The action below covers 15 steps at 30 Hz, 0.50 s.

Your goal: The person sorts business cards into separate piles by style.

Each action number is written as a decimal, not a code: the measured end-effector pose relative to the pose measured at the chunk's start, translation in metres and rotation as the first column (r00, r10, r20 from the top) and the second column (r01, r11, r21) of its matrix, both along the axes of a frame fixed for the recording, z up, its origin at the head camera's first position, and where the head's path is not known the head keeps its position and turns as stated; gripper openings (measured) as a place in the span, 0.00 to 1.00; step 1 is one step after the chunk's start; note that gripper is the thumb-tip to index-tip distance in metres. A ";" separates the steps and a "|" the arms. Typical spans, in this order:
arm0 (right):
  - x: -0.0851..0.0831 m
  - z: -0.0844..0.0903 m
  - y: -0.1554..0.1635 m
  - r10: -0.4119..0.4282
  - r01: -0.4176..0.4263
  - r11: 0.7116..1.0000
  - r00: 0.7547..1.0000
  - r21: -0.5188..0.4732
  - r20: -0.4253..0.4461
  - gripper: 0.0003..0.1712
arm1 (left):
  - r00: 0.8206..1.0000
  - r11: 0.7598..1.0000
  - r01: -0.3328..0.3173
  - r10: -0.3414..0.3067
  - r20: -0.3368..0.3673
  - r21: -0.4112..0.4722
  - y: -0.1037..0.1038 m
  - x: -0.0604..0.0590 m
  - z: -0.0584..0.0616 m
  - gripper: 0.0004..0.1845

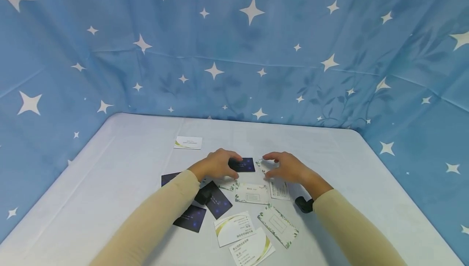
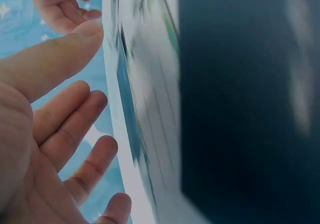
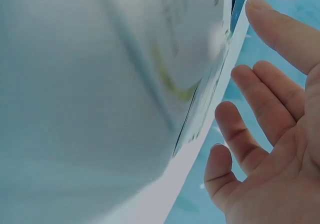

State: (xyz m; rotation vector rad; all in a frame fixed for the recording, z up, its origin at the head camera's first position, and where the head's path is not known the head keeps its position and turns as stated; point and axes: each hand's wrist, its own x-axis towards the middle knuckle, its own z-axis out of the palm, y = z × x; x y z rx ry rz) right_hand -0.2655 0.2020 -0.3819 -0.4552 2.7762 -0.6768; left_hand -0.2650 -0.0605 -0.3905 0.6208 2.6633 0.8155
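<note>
Both hands hover over a spread of business cards, palms facing each other and fingers apart. The left hand [image 1: 218,164] is nearest a dark blue card [image 1: 247,165], part of which it hides in the head view. Beside the right hand [image 1: 289,168] lie a leaf-bordered white card [image 1: 264,167] and another white card with printed lines [image 1: 279,189], both partly covered. In the left wrist view the thumb and fingers [image 2: 75,129] hold nothing. The right wrist view likewise shows nothing between the thumb and fingers [image 3: 255,104]. A white card with green leaves [image 1: 252,193] lies between the forearms.
Nearer the body are dark cards [image 1: 219,201], gold-curved white cards [image 1: 234,228] that touch or overlap, and a tilted leaf-bordered card [image 1: 278,225]. One white card [image 1: 188,142] lies apart at the back left. A blue star-patterned curtain [image 1: 234,46] hangs behind the white table [image 1: 139,156].
</note>
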 end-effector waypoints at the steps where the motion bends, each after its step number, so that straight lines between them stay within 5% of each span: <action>1: 0.002 0.000 0.004 0.000 0.000 1.000 1.000 0.000 0.000 0.35 | 1.000 1.000 0.013 -0.013 0.003 0.003 0.004 0.002 0.001 0.31; 15: 0.042 -0.003 0.005 0.058 -0.058 0.995 0.998 -0.085 0.000 0.34 | 0.995 0.995 0.100 -0.100 0.020 -0.019 0.021 0.043 0.006 0.31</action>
